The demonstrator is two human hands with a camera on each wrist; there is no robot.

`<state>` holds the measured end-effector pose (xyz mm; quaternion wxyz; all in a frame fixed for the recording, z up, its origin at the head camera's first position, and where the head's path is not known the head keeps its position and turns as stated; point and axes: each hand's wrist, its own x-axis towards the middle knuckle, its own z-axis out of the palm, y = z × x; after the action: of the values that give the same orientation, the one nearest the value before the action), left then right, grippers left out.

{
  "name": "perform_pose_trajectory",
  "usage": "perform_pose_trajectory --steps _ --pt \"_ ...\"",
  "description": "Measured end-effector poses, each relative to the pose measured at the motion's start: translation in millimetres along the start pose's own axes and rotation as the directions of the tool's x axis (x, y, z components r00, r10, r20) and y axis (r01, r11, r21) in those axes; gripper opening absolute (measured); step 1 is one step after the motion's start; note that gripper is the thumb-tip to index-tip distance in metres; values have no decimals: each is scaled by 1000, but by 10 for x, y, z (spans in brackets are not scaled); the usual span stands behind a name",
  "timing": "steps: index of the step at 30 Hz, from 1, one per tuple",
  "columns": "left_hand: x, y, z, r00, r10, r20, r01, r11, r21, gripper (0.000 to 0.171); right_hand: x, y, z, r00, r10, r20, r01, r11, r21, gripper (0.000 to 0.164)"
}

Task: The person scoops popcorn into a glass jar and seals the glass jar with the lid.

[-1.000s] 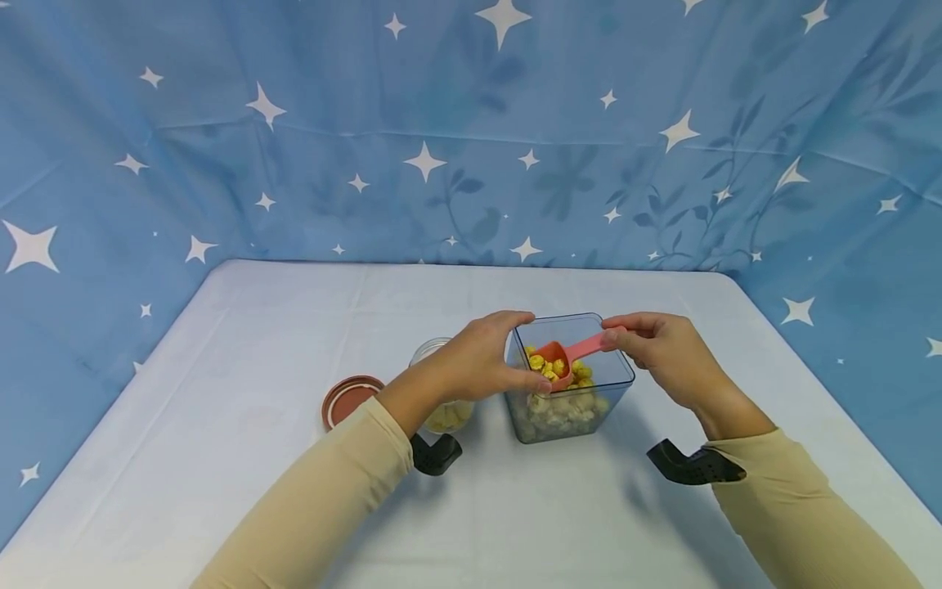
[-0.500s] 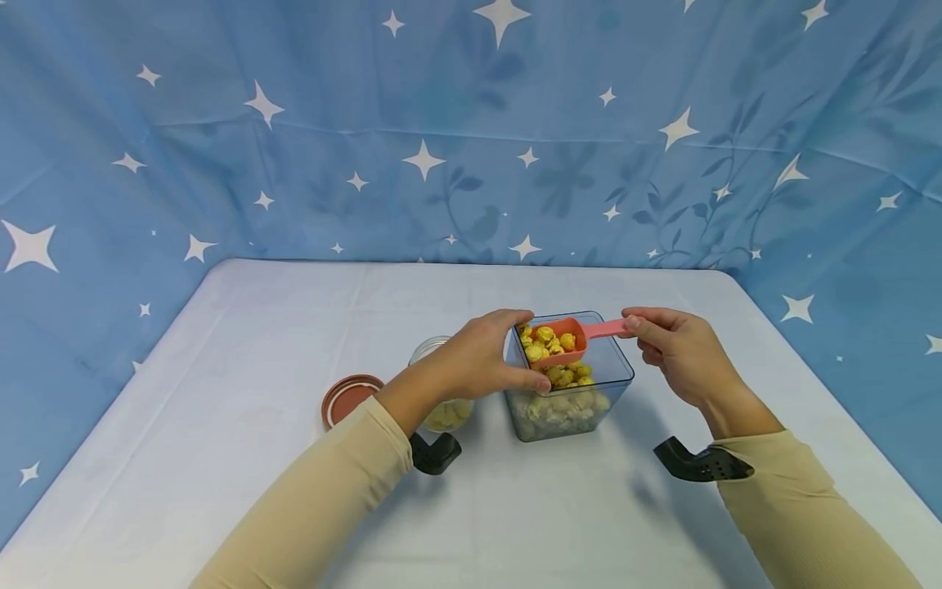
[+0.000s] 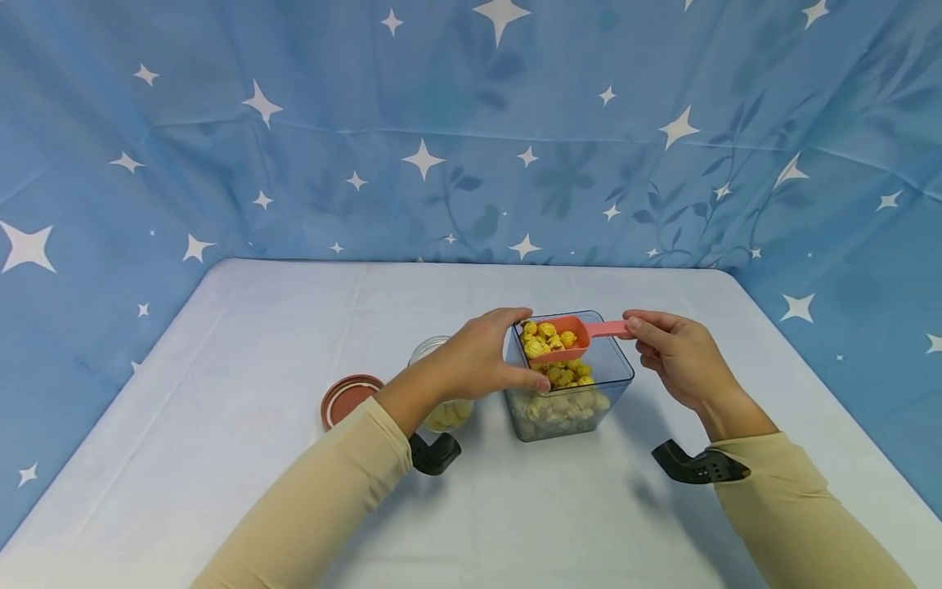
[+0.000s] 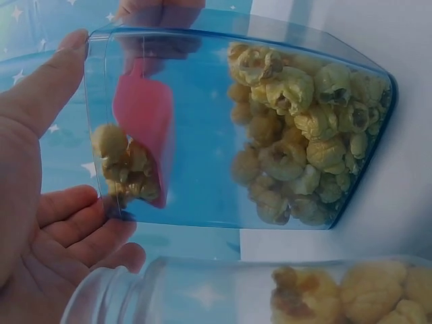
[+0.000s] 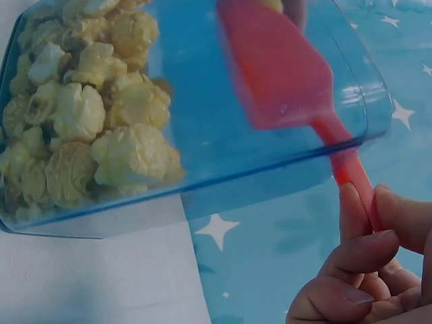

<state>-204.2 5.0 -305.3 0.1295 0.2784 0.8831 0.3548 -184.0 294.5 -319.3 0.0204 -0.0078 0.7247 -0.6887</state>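
Note:
A clear bluish square container (image 3: pixel 609 360) stands on the table, its lower part filled with yellow popcorn (image 5: pixel 77 111). My left hand (image 3: pixel 489 352) spans its top from the left, thumb on the near rim and fingers at the far rim. The right hand (image 3: pixel 680 356) pinches the handle of a coral-pink scoop (image 5: pixel 283 77) between thumb and fingers at the container's right side. Popcorn fills the scoop's bowl, which sits at the container's mouth, above the rest of the popcorn. Through the wall, the left wrist view shows scooped pieces (image 4: pixel 125 162) near the rim.
A clear glass jar (image 3: pixel 449 417) with some popcorn inside stands left of the container, partly behind the left wrist. Farther left lies a reddish-brown round lid (image 3: pixel 349 399). A white cloth (image 3: pixel 280 327) covers the table; a blue star-patterned curtain (image 3: pixel 471 188) hangs behind.
The right hand has raised the scoop out of the popcorn and drawn it to the right, its bowl now loaded and level. In the last half second it barely moves. The left hand stays put.

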Motion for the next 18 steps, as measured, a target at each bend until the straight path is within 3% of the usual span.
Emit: perform_pose_trajectory --steps 18 --pt "2 8 1 1000 -4 1 4 1000 1 96 -20 6 39 999 27 -19 -27 999 21 10"
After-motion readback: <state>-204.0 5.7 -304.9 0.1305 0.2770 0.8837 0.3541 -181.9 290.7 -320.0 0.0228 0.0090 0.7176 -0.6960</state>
